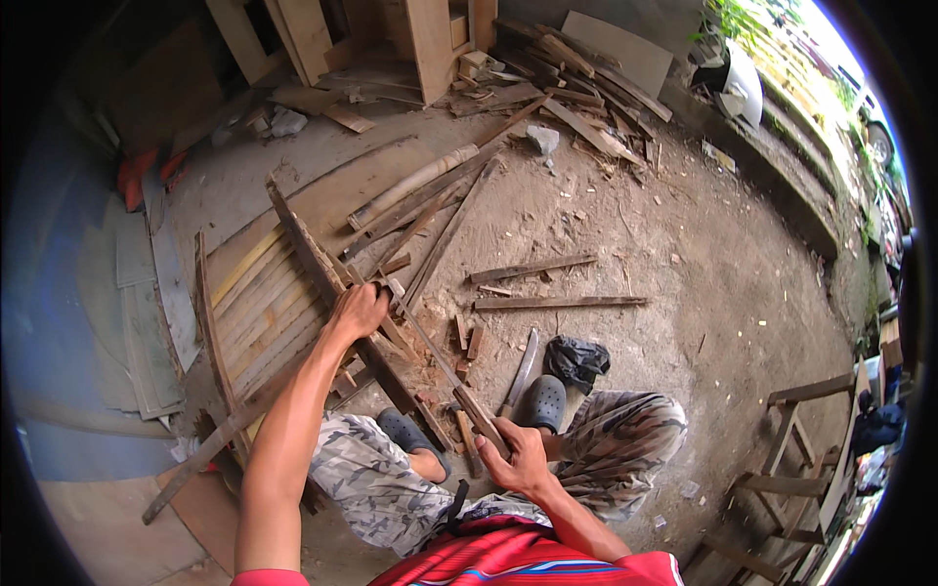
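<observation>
My right hand [518, 457] is wrapped round the wooden handle [473, 408] of a long, narrow-bladed machete. Its blade [430, 344] slants up and left, and the tip end lies close to my left hand [360, 311]. The left hand's fingers curl over a dark wooden beam [311, 249] that slopes down toward my feet. What lies under those fingers is partly hidden. Short wood offcuts [475, 342] lie just right of the beam. Between my shoes rests a tool with a wooden handle [466, 439], and a second blade [523, 371] lies beside the right shoe.
A slatted wooden frame [269, 303] stands left of the beam. Two loose sticks [559, 303] and a black plastic bag [576, 361] lie ahead. Scrap wood [586, 88] is heaped at the back. At the right is a wooden rack [801, 439], with a concrete ledge [772, 186] beyond.
</observation>
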The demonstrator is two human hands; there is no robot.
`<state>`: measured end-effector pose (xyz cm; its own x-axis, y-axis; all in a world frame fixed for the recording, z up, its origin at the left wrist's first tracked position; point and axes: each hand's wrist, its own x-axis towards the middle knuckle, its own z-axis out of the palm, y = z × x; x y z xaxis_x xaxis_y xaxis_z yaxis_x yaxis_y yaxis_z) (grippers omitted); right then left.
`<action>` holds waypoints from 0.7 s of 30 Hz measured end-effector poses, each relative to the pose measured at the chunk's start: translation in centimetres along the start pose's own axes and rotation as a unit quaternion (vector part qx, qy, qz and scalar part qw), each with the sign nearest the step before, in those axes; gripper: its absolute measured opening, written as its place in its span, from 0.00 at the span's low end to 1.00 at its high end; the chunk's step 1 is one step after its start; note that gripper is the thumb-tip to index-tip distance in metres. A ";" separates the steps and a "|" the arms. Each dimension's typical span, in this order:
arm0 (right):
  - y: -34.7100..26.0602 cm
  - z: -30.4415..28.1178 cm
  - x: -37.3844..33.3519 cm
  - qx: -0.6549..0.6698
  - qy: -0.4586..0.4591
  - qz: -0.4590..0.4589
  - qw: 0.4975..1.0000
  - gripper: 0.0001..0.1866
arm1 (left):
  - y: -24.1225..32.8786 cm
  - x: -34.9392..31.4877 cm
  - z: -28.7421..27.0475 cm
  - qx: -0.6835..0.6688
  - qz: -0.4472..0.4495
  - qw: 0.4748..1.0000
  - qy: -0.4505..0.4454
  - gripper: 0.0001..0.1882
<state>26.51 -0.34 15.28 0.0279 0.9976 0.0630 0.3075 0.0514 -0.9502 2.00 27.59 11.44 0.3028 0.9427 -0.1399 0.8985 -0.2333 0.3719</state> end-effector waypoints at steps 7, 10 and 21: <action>1.4 -0.1 0.4 -0.008 -0.009 -0.008 1.000 0.13 | 0.3 0.1 -0.9 0.010 -0.028 0.999 -0.035 0.29; 1.9 -0.3 0.7 -0.008 0.023 -0.022 0.999 0.14 | 0.5 -0.2 -0.7 0.006 -0.025 1.000 -0.001 0.29; 1.9 -0.1 0.8 0.041 0.033 -0.054 0.997 0.29 | 0.4 -0.2 -0.3 0.002 -0.009 0.999 0.042 0.30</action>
<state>27.23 0.59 13.53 0.0626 0.9809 0.1839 0.2330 0.1648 -0.9584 2.17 27.38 11.88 0.2583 0.9636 -0.0689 0.9052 -0.2165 0.3656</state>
